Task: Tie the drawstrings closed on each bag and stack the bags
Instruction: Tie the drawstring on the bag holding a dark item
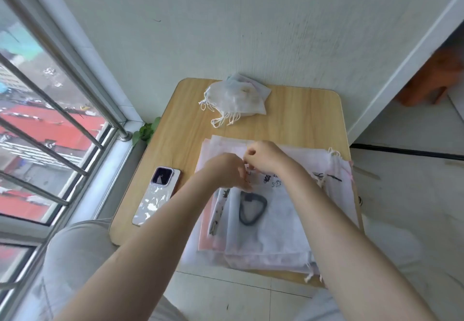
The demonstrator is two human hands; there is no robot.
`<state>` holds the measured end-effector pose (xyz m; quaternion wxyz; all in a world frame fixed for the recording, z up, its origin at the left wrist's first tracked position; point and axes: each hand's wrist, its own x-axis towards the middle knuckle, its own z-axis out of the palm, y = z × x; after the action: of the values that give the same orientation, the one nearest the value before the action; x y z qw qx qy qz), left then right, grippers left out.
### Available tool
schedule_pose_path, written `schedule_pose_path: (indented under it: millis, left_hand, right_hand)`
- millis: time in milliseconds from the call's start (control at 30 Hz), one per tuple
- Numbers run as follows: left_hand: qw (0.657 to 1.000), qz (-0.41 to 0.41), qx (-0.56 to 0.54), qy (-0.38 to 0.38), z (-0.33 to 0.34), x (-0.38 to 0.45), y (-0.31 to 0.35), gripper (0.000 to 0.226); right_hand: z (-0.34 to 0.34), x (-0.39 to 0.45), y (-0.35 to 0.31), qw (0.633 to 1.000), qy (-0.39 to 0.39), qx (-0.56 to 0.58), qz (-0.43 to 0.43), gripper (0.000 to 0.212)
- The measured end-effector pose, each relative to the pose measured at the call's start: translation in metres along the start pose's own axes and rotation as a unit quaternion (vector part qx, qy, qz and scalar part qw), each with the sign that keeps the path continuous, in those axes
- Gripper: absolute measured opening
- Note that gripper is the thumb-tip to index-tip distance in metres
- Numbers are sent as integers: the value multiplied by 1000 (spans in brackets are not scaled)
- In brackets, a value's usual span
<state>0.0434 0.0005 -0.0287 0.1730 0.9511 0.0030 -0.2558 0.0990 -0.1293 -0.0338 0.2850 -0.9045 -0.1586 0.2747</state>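
Tying is under way: the left hand (pixel 227 170) and right hand (pixel 263 155) pinch something, probably drawstrings, atop the near stack of translucent white fabric bags (pixel 271 227); next, cinch the knot.

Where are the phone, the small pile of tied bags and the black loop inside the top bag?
phone (pixel 157 195), head view, middle of its back.
tied bags (pixel 236 99), head view, middle of the pile.
black loop (pixel 251 209), head view, its left side.
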Motion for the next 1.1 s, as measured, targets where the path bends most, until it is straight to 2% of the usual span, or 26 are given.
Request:
schedule_pose_path:
  millis: [133,267,333,433,500,567,633,700,733,767,800,867,933,1033,1100]
  left_hand:
    - [997,-11,48,60,13,-3,5,22]
    - [992,-46,-34,116,17,-12,-6,12]
    - [984,-64,-65,152,19,-18,-16,10]
    - [973,-71,-111,190,21,-25,-31,9]
    - [970,-73,-128,192,17,-31,-41,7]
    - [974,-76,-146,152,8,-40,-53,10]
    - [988,-67,-132,33,-1,-50,-66,15]
    - [989,-64,-73,-109,-8,-60,-76,18]
    - [985,-68,-53,-149,-10,-63,-80,21]
    - [984,-69,-48,-159,-11,-62,-81,24]
    - [986,-68,-59,-139,-11,-60,-81,28]
    - [989,-75,-117,-44,-9,-55,-78,36]
    - [972,-96,-207,54,-7,-47,-71,44]
    - [923,-142,-342,108,-2,-42,-62,58]
    - [869,-166,-451,119,2,-41,-58,56]
  right_hand:
    - [8,-17,5,1000,7,-23,0,21]
    - [8,-26,16,999,0,-54,-3,24]
    - [7,-28,16,995,-10,-98,0,17]
    - [7,-29,12,981,19,-191,17,37]
    - [8,-26,8,973,75,-214,34,46]
    - [9,-23,5,972,118,-191,64,49]
    - [9,-21,1,975,128,-151,99,48]
    - [10,-21,-3,979,114,-136,104,34]
    - [12,-20,-6,981,99,-137,99,20]
    - [14,-20,-7,983,84,-133,95,14]
    - [17,-19,-10,985,72,-130,93,17]
    - [25,-17,-14,987,62,-126,80,10]
    - [30,-15,-19,989,73,-118,46,13]
    - [34,-15,-26,991,105,-75,-46,6]
    - [36,-17,-31,993,87,-24,-80,5]
